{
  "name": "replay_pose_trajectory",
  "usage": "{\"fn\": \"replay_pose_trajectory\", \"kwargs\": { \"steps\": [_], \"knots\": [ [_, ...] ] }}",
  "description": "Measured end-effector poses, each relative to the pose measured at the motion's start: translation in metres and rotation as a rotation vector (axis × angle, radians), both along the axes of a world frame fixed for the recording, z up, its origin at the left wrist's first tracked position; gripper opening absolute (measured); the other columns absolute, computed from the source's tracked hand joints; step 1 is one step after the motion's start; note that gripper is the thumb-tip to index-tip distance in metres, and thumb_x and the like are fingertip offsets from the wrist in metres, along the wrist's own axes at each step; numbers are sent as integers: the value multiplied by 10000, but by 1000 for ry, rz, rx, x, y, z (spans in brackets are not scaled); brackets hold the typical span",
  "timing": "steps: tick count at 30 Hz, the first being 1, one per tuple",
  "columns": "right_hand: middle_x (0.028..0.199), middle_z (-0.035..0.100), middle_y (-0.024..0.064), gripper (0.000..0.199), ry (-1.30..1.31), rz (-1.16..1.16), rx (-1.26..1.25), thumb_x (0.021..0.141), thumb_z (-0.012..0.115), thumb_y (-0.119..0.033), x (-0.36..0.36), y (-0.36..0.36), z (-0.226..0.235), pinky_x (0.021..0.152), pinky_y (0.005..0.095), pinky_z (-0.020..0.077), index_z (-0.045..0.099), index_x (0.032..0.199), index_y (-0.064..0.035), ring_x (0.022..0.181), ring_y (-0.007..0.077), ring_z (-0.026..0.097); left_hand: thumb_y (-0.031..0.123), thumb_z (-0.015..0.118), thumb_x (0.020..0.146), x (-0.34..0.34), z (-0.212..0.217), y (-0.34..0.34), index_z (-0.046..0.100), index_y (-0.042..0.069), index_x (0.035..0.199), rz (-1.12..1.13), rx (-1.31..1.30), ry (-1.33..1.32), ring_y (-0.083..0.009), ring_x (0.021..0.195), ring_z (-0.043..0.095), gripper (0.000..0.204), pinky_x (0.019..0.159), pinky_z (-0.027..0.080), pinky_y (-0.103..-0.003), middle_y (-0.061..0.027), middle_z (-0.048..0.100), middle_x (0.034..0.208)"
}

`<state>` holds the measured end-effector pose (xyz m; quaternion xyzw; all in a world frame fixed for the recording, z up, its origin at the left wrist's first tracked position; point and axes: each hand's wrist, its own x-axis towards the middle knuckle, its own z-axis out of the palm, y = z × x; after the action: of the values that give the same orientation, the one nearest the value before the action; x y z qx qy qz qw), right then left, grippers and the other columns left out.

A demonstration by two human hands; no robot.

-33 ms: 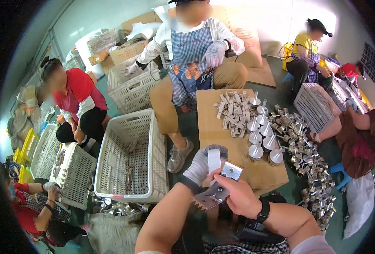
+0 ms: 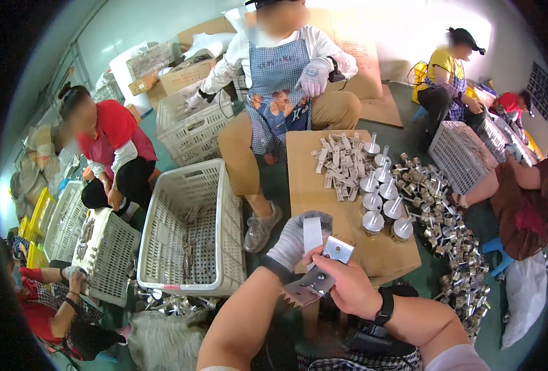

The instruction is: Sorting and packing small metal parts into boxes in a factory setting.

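In my right hand (image 2: 353, 285), bare with a black wristband, is a bent metal tape cutter (image 2: 314, 285) with a toothed edge at its lower left. My thumb presses on its plate, and the fingers close round it from behind. My left hand (image 2: 291, 243), in a grey striped glove, is curled at a pale flat strip (image 2: 313, 235) that stands upright beside the cutter. Its fingertips are mostly hidden. Ahead lies a cardboard-topped table (image 2: 308, 185) with a pile of small pale metal clips (image 2: 342, 166) and several round metal lids with upright stems (image 2: 373, 221).
To the left stands a white plastic crate (image 2: 229, 260) with metal pieces inside. Many metal fittings (image 2: 453, 247) are heaped on the floor at right, near a blue stool (image 2: 498, 252) and a white sack (image 2: 526, 297). A co-worker in a checked apron (image 2: 280, 74) sits opposite; others sit around.
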<state>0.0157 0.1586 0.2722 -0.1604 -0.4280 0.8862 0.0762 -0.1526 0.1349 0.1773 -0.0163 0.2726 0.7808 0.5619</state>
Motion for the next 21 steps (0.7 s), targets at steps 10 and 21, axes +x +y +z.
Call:
{"fn": "replay_pose_trajectory", "kwargs": {
  "steps": [10,21],
  "knots": [
    [890,569,15,105,32,2,98,872,510,-153,0,3,-1,762,257,404,543,914,-62,839,103,507,98,446,836,3,4,0,577,-49,921,60,-26,206,-276,789,603,215,753,504,-356,-165,620,870],
    [893,564,12,103,41,13,98,875,503,-149,-1,1,1,775,251,393,540,910,-60,847,100,504,91,449,830,1,9,-2,589,-35,916,64,-41,156,-267,761,612,207,701,522,-340,-158,623,856]
  ]
}}
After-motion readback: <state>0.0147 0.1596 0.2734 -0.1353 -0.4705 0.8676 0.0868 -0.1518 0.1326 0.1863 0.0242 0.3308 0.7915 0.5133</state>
